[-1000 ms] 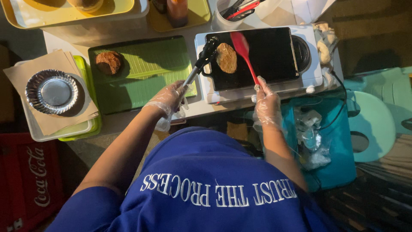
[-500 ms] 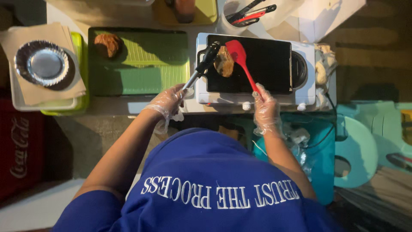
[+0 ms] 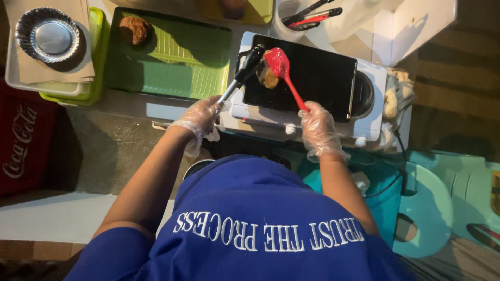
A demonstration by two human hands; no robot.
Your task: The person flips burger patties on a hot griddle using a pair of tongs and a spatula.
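Half the patty point(image 3: 268, 78) behind red spatula point(image 3: 278, 63).

Browned patty point(image 3: 269, 77) between tongs point(image 3: 245, 73), red spatula point(image 3: 284, 73)

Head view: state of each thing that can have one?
left hand: gloved, closed on tongs
right hand: gloved, closed on spatula handle
tongs: tips at the patty
red spatula: blade on the patty
patty: on black griddle
second patty: on green tray
foil dish: empty
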